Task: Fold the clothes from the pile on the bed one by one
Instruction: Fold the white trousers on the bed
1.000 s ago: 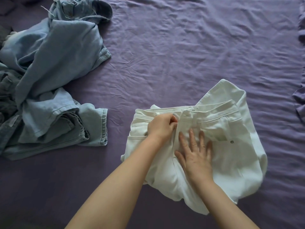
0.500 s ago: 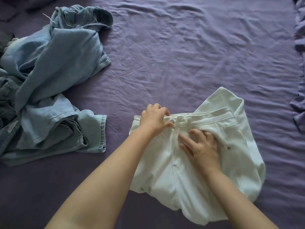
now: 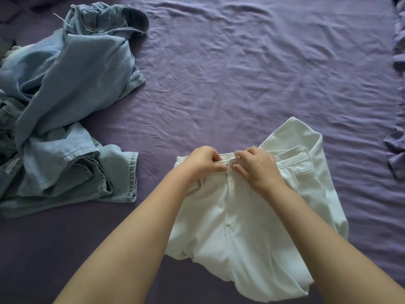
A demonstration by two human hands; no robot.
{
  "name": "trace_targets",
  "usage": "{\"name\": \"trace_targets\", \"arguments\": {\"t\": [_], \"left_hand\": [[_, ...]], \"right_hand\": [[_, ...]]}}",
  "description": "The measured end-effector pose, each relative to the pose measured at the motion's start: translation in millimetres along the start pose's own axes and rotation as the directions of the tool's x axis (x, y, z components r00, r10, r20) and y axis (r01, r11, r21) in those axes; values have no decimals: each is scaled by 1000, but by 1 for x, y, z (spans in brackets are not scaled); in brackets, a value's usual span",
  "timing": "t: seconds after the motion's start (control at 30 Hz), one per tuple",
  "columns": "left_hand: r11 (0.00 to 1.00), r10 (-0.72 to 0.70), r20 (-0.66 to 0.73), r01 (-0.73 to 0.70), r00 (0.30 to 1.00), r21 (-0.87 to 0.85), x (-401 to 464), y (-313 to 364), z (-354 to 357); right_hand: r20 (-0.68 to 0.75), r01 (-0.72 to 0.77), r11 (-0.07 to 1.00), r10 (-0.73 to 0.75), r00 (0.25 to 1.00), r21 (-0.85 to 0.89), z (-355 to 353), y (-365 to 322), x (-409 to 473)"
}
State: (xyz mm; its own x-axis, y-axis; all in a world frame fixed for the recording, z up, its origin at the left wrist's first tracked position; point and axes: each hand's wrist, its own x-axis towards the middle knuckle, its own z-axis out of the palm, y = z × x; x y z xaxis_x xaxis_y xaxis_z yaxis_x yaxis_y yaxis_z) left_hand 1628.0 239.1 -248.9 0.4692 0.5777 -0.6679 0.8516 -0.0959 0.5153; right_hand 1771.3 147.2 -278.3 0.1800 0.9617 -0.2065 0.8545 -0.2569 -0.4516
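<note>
White trousers lie front side up on the purple bed sheet, waistband away from me. My left hand pinches the waistband on the left of the button. My right hand pinches the waistband on the right of the button, thumb and fingers meeting at the fly. The two hands almost touch. A pile of blue denim clothes lies at the left of the bed.
Wrinkled purple sheet stretches beyond the trousers toward the far side. A ruffled purple fabric edge runs down the right border. Dark fabric peeks out behind the denim pile at the far left.
My right hand lifted off the front of the trousers and moved up to the waistband, taking hold beside the button. My left hand kept its hold on the waistband.
</note>
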Motion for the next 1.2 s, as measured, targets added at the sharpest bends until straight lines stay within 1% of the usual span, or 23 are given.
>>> {"name": "trace_targets", "arguments": {"t": [0.1, 0.13, 0.23, 0.4, 0.47, 0.57, 0.67, 0.77, 0.83, 0.9, 0.93, 1.03, 1.2], "left_hand": [[989, -16, -15, 14, 1000, -149, -6, 3, 2], [978, -25, -17, 21, 1000, -210, -8, 3, 3], [938, -64, -12, 56, 998, -343, -14, 4, 8], [878, -140, 36, 141, 990, -457, -26, 13, 13], [856, -145, 20, 136, 989, -499, -33, 20, 12], [816, -109, 23, 102, 994, -569, -45, 29, 8], [854, -80, -21, 58, 997, -518, -62, 39, -1], [835, -33, -34, 9, 999, -550, -84, 54, -12], [839, 32, -7, -31, 999, -544, -103, 64, -21], [860, 121, 38, -85, 992, -503, -120, 71, -25], [866, 135, 45, -96, 990, -491, -128, 74, -26], [854, 109, 18, -84, 994, -514, -140, 79, -21], [780, 33, 11, -19, 999, -625, -154, 83, -9]], "right_hand": [[-96, 38, 980, -20, 995, 194, -2, 4, -8], [-119, 58, 971, -30, 992, 233, -4, 5, -11], [-174, 136, 954, -92, 980, 265, -8, 3, -22], [-258, 187, 917, -97, 961, 353, -13, -3, -36], [-261, 204, 907, -109, 959, 368, -18, -5, -38], [-268, 204, 887, -96, 959, 413, -34, -10, -43], [-285, 206, 897, -95, 954, 392, -57, -21, -52], [-327, 249, 915, -141, 935, 318, -83, -29, -63], [-318, 240, 916, -135, 938, 320, -98, -30, -73], [-287, 215, 908, -111, 951, 359, -111, -32, -83], [-279, 212, 903, -108, 954, 375, -115, -33, -88], [-277, 210, 896, -103, 955, 391, -117, -38, -102], [-399, 219, 931, -90, 913, 292, -114, -51, -121]]}}
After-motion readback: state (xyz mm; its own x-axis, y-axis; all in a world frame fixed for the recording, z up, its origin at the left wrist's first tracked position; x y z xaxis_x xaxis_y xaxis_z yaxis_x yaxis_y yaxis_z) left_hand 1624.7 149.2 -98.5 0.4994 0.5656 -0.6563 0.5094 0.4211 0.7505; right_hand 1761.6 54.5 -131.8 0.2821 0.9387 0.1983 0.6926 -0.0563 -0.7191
